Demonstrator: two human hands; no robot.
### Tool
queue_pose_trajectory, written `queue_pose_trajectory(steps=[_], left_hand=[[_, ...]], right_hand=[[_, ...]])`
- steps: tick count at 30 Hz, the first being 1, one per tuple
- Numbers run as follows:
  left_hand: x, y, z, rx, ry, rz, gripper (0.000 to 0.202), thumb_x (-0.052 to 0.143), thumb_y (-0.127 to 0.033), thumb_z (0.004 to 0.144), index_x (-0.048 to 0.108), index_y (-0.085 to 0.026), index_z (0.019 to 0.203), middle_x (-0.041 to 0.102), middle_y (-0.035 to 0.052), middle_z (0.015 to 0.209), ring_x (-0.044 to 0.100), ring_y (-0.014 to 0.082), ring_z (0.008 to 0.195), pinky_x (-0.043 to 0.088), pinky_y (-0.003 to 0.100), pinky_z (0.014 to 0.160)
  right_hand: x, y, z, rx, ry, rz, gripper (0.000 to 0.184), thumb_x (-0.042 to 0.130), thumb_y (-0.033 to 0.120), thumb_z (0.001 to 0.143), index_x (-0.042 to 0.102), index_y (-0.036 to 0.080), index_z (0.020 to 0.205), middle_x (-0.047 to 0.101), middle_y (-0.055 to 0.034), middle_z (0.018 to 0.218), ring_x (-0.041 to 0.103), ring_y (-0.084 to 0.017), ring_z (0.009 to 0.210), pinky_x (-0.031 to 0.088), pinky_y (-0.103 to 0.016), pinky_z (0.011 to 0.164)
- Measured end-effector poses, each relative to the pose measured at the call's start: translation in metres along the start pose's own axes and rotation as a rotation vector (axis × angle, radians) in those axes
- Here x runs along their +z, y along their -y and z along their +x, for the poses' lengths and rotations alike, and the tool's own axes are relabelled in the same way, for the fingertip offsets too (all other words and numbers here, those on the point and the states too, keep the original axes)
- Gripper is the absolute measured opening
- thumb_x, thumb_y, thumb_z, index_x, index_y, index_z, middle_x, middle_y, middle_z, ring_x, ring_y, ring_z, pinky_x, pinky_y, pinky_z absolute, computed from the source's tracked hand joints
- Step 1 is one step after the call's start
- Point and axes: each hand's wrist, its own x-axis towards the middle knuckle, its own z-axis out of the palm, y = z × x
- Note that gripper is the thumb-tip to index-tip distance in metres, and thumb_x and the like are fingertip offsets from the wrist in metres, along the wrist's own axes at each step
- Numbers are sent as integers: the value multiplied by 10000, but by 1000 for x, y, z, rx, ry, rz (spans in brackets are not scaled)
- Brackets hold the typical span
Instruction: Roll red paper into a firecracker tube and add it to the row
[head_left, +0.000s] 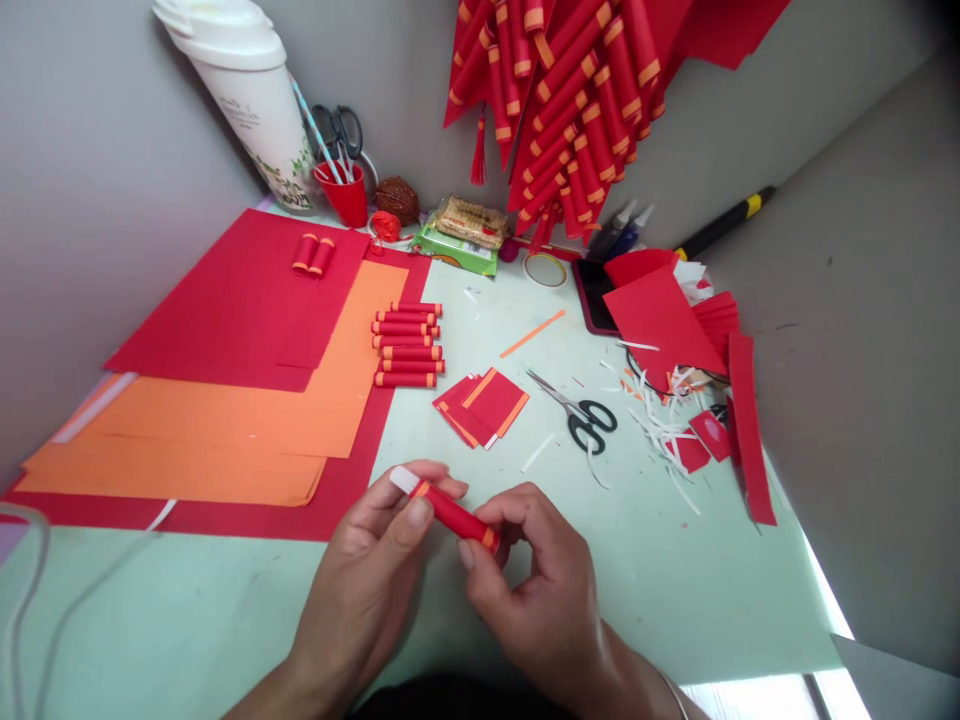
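Both my hands hold one small red paper roll [454, 515] with orange bands at its ends and a white tip at its left end. My left hand [379, 555] pinches the left end with thumb and fingers. My right hand [536, 575] grips the right end. They are low over the pale green table [637, 570], near its front edge. A stack of several finished red rolls [407, 345] lies farther back. A small pile of red squares edged in orange [484, 408] rests just beyond my hands.
Large red and orange paper sheets [247, 400] cover the left side. Black-handled scissors [581, 415] lie right of centre among white scraps. Red paper pieces [664, 320] sit at the right. A hanging bundle of red rolls [570, 110], a white cup [251, 95] and a red pot [346, 195] stand at the back.
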Motion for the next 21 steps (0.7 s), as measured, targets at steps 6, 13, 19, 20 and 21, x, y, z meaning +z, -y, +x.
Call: queue_pose_trajectory(steps=[6,13,19,20,21], left_hand=[[1,-3,2,37,29,37,130,788,-336,786,734,-220,814,680,14,862,612,170,848,525,262,818],[-2,2,-1,50,98,8,96,779,-315,798,733,-231,804,679,13,872,611,179,926,523,272,872],[1,1,-1,-21,82,-53,146,813,-294,766,772,-222,887,732,26,866,671,172,827,545,267,809],[2,-1,-1,-42,65,-64,203,815,-280,765,774,-228,957,739,29,866,681,173,814,546,270,803],[4,-2,-1,-60,46,-73,273,816,-268,765,767,-233,1032,746,32,866,689,172,807,545,269,804]], right_hand=[[-5,-2,-1,146,135,146,165,651,170,778,639,201,940,632,5,772,574,-120,620,501,-223,561],[-9,-1,3,73,147,112,92,665,165,782,671,202,866,581,24,701,528,-111,583,462,-230,543],[-5,-2,-1,-114,3,40,207,666,118,782,627,224,955,637,2,771,592,-136,638,523,-257,591],[-4,-2,-1,-134,-19,16,219,667,117,785,620,229,967,642,-1,776,598,-143,644,530,-264,591],[-3,-3,-1,-150,-39,-10,225,668,119,789,615,234,976,646,-4,781,602,-149,646,536,-270,587]])
